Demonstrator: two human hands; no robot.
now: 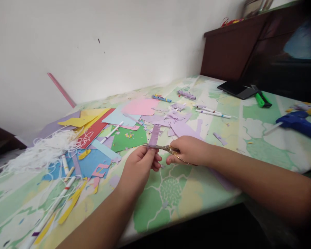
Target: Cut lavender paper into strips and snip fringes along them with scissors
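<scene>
My left hand [142,162] pinches the near end of a narrow purple paper strip [154,135], which points away from me over the table. Scissors [168,148] with gold-coloured handles are in my right hand [188,150], fingers closed round the loops. Their blades lie across the strip just above my left thumb. Fringe-like lines seem to run across the strip, though they are blurred. Beyond it lie cut purple scraps [177,117] and a lavender sheet [185,130]. A green paper [129,138] with tiny bits on it is left of the strip.
White yarn [49,148] is heaped at the left among coloured papers and markers. Further back are a blue paper roll [161,98], a purple fringed roll [186,94] and markers [213,113]. At right sit a dark tablet [237,90], a green cutter [263,99] and a blue glue gun [300,124].
</scene>
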